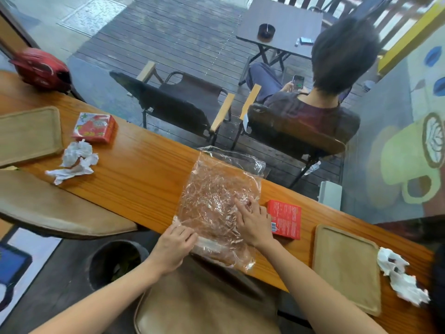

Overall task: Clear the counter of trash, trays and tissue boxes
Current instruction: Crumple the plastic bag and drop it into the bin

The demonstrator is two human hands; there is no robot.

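Clear, crinkled plastic bag (218,206) lies flat across the near edge of the wooden desk (144,160), its lower corner overhanging toward the stool (204,307) below. Left hand (172,247) grips the bag's near-left edge, fingers curled over the film. Right hand (252,220) rests on top of the bag, fingers extended and pressing the film down rather than pinching it.

Just beside the right hand, touching or nearly touching the bag's edge, sits a red tissue box (286,219). Further right lie a wooden tray (346,268) and crumpled tissue (402,276) against its far side. To the left, well apart from the bag, are more crumpled tissues (74,162), a second red tissue box (95,127) and a second tray (27,135) at the desk's end. A dark bin (115,263) stands on the floor below the desk, left of the hands.

Assessment: clearing appears barely begun. Both trays, both boxes and both tissue heaps remain on the desk; the bag is the item in hand and not yet lifted.

Bag condition: thin, heavily creased, transparent, apparently empty; likely to crumple readily.
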